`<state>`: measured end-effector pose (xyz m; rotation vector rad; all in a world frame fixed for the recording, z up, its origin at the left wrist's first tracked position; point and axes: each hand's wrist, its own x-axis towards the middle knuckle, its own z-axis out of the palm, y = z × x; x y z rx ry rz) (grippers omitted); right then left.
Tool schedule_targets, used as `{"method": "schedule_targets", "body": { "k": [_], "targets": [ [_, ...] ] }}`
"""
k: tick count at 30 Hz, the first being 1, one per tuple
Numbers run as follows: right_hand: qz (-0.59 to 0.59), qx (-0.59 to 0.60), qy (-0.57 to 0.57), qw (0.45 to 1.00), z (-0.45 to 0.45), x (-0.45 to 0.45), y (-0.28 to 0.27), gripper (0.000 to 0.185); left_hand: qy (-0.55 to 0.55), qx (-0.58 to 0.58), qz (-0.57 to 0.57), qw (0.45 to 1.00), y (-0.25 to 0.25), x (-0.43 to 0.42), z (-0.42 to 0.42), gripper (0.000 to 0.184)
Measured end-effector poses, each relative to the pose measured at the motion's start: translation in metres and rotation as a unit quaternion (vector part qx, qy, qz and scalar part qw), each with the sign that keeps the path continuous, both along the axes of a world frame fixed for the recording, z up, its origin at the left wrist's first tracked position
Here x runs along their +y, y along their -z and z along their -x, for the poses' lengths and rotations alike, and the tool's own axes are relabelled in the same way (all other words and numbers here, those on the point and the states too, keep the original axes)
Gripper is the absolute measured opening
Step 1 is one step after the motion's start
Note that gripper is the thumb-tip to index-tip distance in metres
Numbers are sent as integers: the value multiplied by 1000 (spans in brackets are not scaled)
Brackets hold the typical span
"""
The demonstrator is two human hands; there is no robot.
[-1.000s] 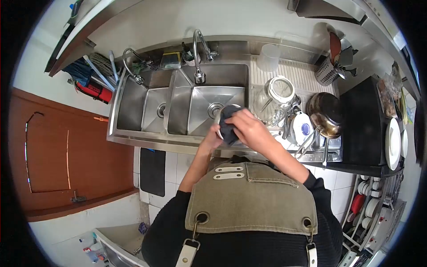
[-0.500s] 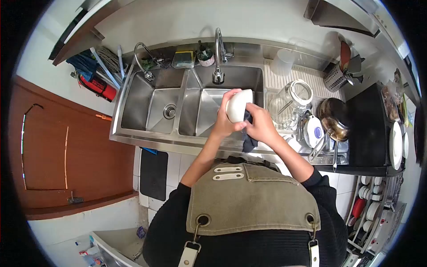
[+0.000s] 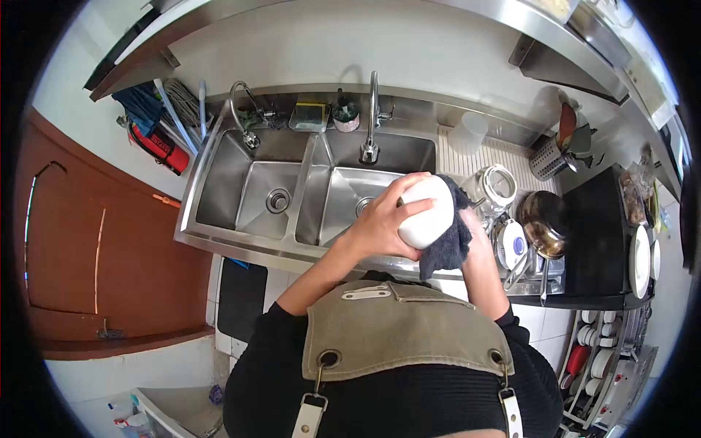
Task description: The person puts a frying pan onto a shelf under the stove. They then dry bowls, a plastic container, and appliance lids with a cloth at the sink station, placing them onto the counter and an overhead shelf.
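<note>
A white bowl is tilted on its side in front of my chest, above the front edge of the right sink basin. My left hand grips it from the left, fingers spread over its outer wall. A dark grey cloth wraps the bowl's right side and hangs below it. Behind that cloth, my right hand holds it against the bowl; its fingertips are mostly hidden.
The steel double sink has two faucets, the right one rising behind the bowl. To the right stand a glass jar, a pan, a white lid and a utensil holder. A shelf overhangs the sink.
The bowl and both hands have moved right and nearer the camera. The bowl has turned, and the cloth now spreads over its right side. The view has tilted slightly.
</note>
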<state>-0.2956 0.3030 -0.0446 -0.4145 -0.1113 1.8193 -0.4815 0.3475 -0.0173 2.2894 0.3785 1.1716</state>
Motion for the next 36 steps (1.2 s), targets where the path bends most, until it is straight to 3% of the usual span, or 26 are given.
{"method": "schedule_targets", "body": {
  "k": [2,4,6,8,10,11,12,13,14,15,17,18,20,22,25,26,28,29,30,32,34,35,36],
  "targets": [
    [-4,-9,19,1000,4,0,-13,33,10,-34,10,999,2,8,-8,87],
    [47,-174,79,980,10,-3,-26,34,19,-61,26,998,5,14,-16,88],
    [21,-211,66,975,16,-6,-45,37,21,-102,58,993,7,19,-24,91],
    [-100,-452,70,884,19,-8,-55,38,31,-116,54,991,9,23,-27,93],
    [-206,-485,10,850,19,2,-58,40,84,-142,246,955,18,25,-25,94],
    [-259,-525,-19,810,21,3,-60,39,94,-126,313,937,17,29,-19,95],
    [-310,-561,-50,766,25,3,-64,38,217,-197,379,878,19,36,-16,96],
    [-326,-686,-33,650,27,-2,-76,34,227,-228,434,841,19,29,-17,96],
    [-326,-684,-29,652,27,-2,-81,34,237,-255,485,802,12,20,-17,96],
    [-361,-742,-6,564,27,-3,-84,33,237,-250,487,803,12,16,-18,96],
    [-392,-832,33,392,27,-6,-81,30,196,-293,587,729,15,6,-20,92],
    [-390,-832,36,392,24,-3,-81,30,198,-289,587,730,15,3,-19,92],
    [-420,-856,98,285,16,9,-82,27,193,-263,671,666,16,-3,-17,88],
    [-542,-801,162,198,7,21,-78,26,190,-201,690,669,19,-3,-14,91],
    [-626,-742,187,148,0,30,-68,29,215,-180,711,645,25,0,-5,86],
    [-627,-741,186,150,1,28,-66,29,213,-181,712,644,24,-1,-5,86],
    [-529,-816,130,196,7,23,-64,31,133,-219,657,710,14,0,-7,76],
    [-483,-832,86,258,9,20,-65,31,120,-241,610,745,3,2,-8,73],
    [-463,-818,57,336,9,20,-61,28,119,-242,609,746,-1,4,-9,73],
    [-382,-786,-7,485,17,15,-67,26,37,-232,473,849,-4,7,-13,75],
    [-320,-622,-19,715,16,15,-52,39,9,-226,438,870,-1,11,-18,84],
    [-229,-491,-11,840,21,11,-51,44,-18,-215,370,903,-1,12,-22,88],
    [-129,-341,-3,931,26,9,-51,49,-45,-204,300,931,-1,13,-25,91]
  ]
}}
